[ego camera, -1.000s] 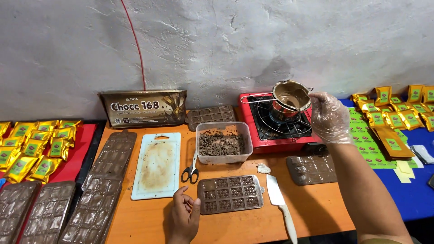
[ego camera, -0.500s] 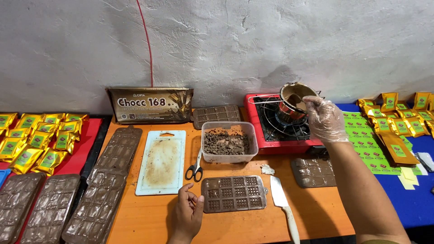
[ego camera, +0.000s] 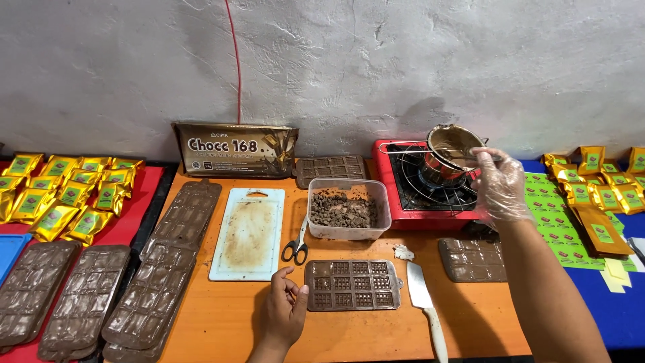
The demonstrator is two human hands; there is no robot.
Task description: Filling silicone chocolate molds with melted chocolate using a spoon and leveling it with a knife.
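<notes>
Head view: a small metal pot [ego camera: 451, 152] is held tilted above the red stove [ego camera: 430, 181] by the right hand [ego camera: 498, 185], which is covered with a clear plastic glove and closed on the pot's rim. What is inside the pot cannot be told well, perhaps melted chocolate. The bare left hand [ego camera: 283, 310] is rested loosely open on the orange table [ego camera: 222, 316], its fingers touching the left edge of a brown chocolate mould [ego camera: 352, 285]. A knife [ego camera: 426, 306] is laid just beside the mould.
</notes>
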